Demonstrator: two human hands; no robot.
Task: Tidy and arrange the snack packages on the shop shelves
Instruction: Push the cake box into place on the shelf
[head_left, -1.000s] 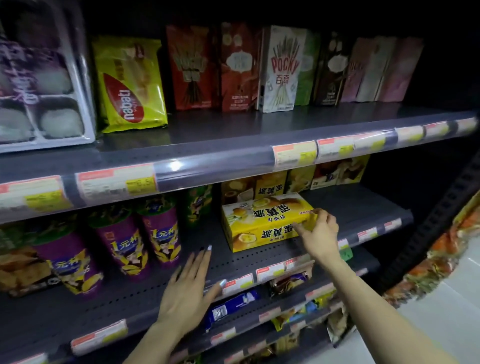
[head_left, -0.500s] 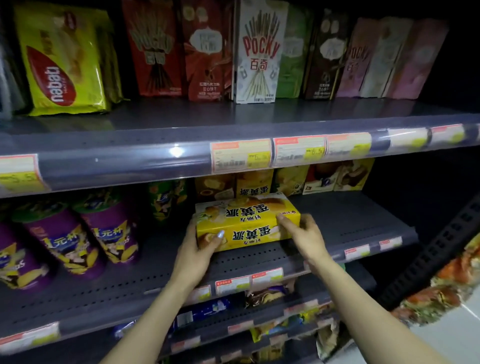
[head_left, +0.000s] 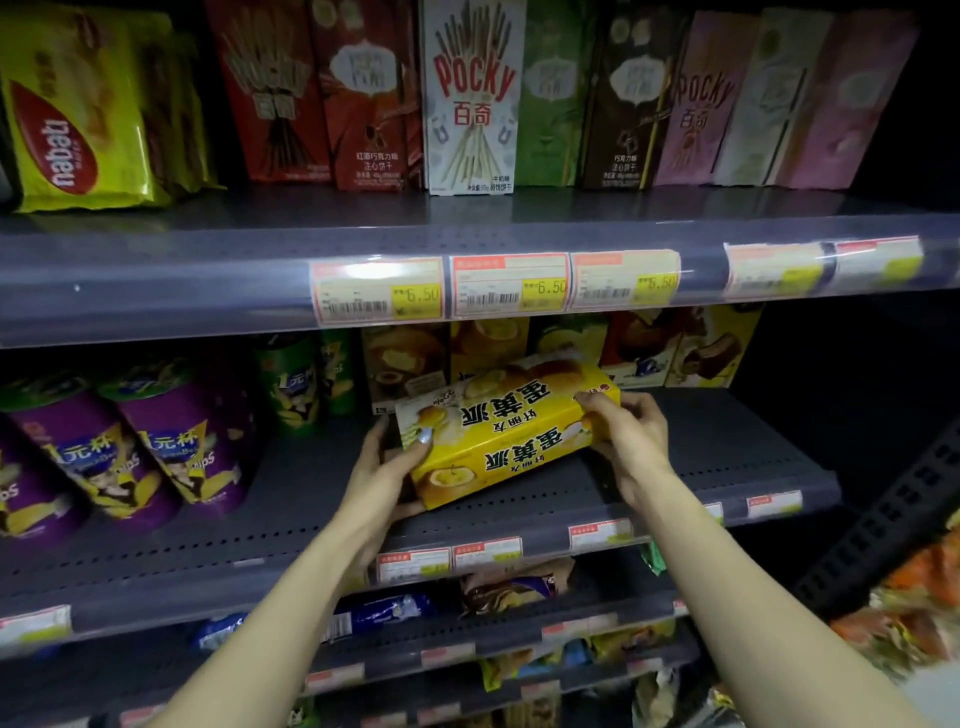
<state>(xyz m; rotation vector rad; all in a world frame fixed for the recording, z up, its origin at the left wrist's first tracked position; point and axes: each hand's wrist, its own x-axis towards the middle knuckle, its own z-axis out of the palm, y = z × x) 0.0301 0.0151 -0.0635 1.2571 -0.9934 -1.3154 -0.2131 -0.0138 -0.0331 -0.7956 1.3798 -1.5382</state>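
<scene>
A yellow egg-yolk pie box is held over the middle shelf, tilted with its right end higher and its print upside down. My left hand grips its left end, thumb on top. My right hand grips its right end. Behind the box, a row of similar pie boxes stands at the back of the shelf, partly hidden by the upper shelf's rail.
Purple chip cups and green cups stand left on the middle shelf. The upper shelf holds Pocky boxes and a yellow nabati bag. Lower shelves carry dark snack packs. A black rack is at the right.
My left hand went from flat on the shelf to gripping the box's left end. The box has since lifted and tilted, right end up. The view moved closer.
</scene>
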